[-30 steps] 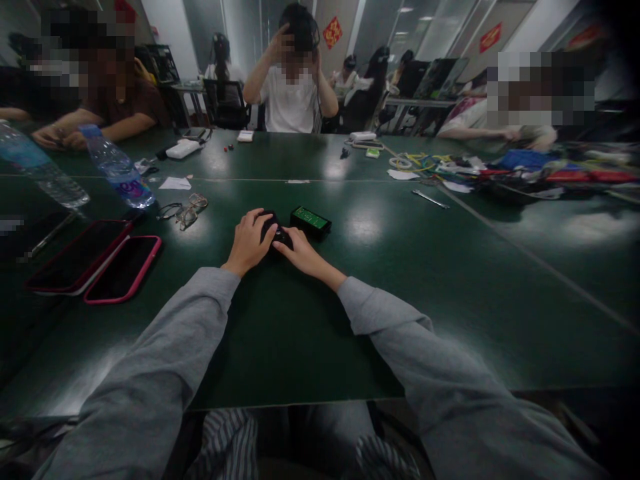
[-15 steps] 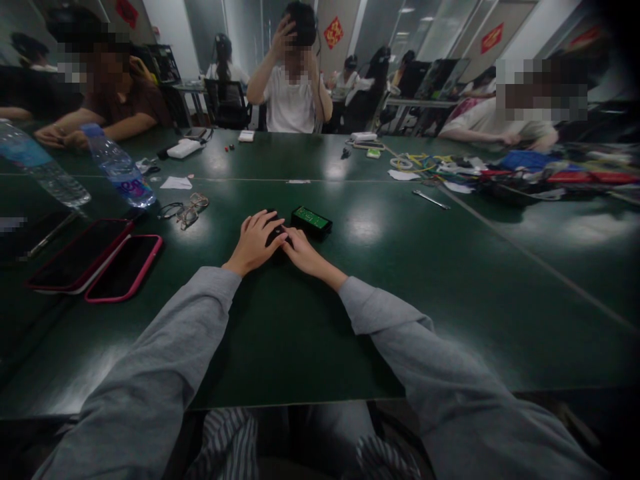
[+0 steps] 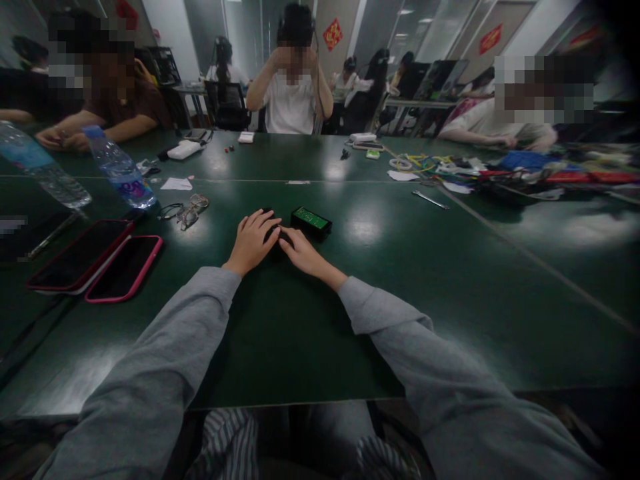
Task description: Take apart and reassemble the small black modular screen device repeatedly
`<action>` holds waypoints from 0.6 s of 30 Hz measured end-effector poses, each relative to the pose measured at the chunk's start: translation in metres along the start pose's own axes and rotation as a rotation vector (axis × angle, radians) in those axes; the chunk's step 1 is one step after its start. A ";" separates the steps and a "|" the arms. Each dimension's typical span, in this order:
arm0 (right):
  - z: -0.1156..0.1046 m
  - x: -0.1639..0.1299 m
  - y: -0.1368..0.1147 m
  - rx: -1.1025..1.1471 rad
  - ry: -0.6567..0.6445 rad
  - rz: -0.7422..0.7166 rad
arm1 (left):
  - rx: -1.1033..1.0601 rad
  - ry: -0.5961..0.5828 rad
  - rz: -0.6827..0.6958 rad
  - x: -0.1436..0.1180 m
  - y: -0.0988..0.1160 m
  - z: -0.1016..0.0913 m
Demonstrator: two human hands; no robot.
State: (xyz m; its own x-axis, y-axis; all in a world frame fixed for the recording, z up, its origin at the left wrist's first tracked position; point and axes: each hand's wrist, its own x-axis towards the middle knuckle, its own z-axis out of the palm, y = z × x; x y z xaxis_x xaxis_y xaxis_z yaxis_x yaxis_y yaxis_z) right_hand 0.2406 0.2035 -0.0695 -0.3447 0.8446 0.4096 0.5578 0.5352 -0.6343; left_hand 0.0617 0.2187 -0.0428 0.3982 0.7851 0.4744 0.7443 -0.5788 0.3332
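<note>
We rest our left hand (image 3: pixel 251 241) flat over a small black object (image 3: pixel 273 233) on the green counter (image 3: pixel 350 320). Our right hand (image 3: pixel 300 250) touches it with fingertips; a green circuit board box (image 3: pixel 311 221) lies just beside.

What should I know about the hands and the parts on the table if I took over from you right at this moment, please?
Left hand: lies over a small black object, mostly hiding it; whether it grips cannot be told.
Right hand: fingers touch the same object from the right side.
The black box with a green board sits just beyond the hands on the green table, untouched.
Glasses and two pink-cased phones lie to the left.
Done or left: the pictures do not show; the black object is too covered to judge.
</note>
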 end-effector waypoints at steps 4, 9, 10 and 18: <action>-0.007 -0.005 -0.016 -0.068 0.115 -0.013 | 0.027 0.028 -0.064 0.001 -0.002 0.002; -0.029 -0.009 -0.025 -0.313 0.240 -0.055 | -0.005 0.042 -0.069 0.002 -0.007 0.005; -0.033 -0.010 -0.022 -0.369 0.268 -0.051 | -0.012 0.041 -0.068 0.003 -0.007 0.006; -0.033 -0.012 0.017 -0.441 0.268 0.187 | -0.021 0.036 -0.056 0.004 -0.009 0.006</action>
State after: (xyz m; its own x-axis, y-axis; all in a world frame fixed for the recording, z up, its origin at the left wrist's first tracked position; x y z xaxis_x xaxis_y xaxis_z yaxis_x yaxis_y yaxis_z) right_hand 0.2787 0.2018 -0.0636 -0.0368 0.8619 0.5058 0.8744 0.2728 -0.4013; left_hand 0.0594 0.2282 -0.0490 0.3360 0.8084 0.4834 0.7533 -0.5387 0.3772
